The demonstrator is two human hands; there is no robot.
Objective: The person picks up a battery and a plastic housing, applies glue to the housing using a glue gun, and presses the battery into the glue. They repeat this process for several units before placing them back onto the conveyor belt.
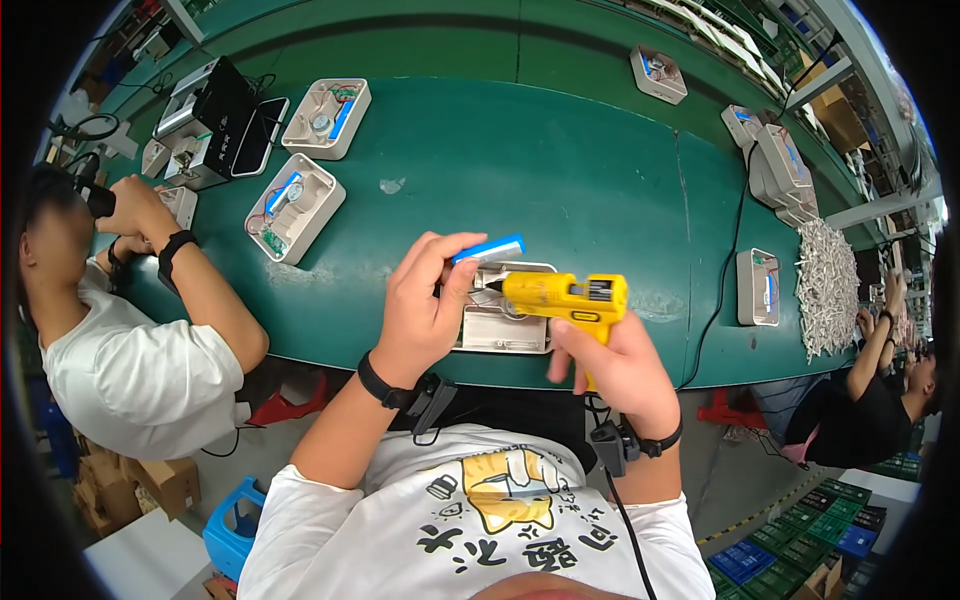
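battery point(490, 249), blue, elongated, slightly tilted

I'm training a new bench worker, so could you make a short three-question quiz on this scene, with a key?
1. Which hand holds the glue gun?
2. True or false: the battery lies on the table, untouched.
3. What colour is the open case in front of the person? A: black. B: off-white. C: red.

Key:
1. The right hand.
2. False; the left hand holds it.
3. B.
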